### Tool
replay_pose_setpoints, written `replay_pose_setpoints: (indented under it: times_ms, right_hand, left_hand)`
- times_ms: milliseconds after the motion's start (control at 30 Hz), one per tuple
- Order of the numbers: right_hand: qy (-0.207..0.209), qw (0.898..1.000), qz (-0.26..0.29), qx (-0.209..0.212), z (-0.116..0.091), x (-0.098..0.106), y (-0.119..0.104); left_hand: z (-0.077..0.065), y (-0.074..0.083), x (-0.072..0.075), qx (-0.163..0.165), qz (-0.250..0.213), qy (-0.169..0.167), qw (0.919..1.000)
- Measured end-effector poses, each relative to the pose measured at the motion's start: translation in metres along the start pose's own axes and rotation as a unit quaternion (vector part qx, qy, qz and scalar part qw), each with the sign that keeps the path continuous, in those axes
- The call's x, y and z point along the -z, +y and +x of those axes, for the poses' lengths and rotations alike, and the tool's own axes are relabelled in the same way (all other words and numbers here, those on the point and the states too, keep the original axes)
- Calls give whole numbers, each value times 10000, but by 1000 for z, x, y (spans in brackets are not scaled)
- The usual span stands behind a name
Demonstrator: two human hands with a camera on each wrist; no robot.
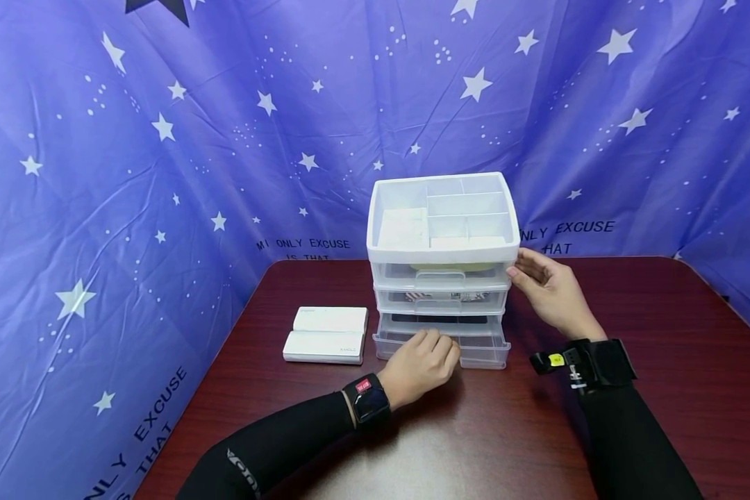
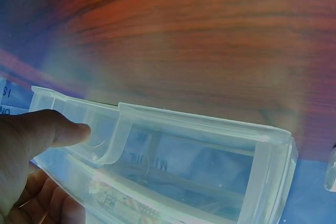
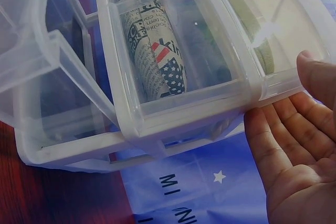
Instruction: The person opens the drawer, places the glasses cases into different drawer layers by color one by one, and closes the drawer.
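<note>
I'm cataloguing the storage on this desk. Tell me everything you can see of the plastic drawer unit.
The drawer unit is translucent white plastic, upright on the dark wooden table: a divided open tray on top, three clear drawers below. The bottom drawer is pulled slightly out, the left hand at its handle. The right hand rests flat against the unit's right side.
</note>
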State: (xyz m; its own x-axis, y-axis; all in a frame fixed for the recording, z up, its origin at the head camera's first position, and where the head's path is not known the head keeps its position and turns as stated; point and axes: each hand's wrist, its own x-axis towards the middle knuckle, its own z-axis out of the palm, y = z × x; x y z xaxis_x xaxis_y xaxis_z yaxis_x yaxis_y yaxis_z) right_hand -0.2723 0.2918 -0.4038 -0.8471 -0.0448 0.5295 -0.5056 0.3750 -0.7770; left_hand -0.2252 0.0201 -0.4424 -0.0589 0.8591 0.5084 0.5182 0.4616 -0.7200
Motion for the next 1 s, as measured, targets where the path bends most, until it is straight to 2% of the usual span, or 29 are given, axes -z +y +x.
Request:
replay_pose_setpoints:
  times_ms: [233,500,700,800,1000]
  right_hand:
    - [-12,9999,-85,-55,0,-1,-4]
    - [-26,9999,-159,-18,-4,-3,-32]
    - [-33,10000,-88,-8,-1,-2,-13]
    - [-20,10000,-71,-13,1,-1,-3]
    - [6,10000,-41,11,1,-1,-1]
  left_hand:
    - [-1,1,4,-30,-41,-4,10000]
    - [-1,4,8,-31,-47,-4,10000]
    - [-4,9,5,49,-141,47,9999]
    - [-7,14,-1,62,-185,-43,9998]
    - [-11,20,-4,3,-214,-176,9996]
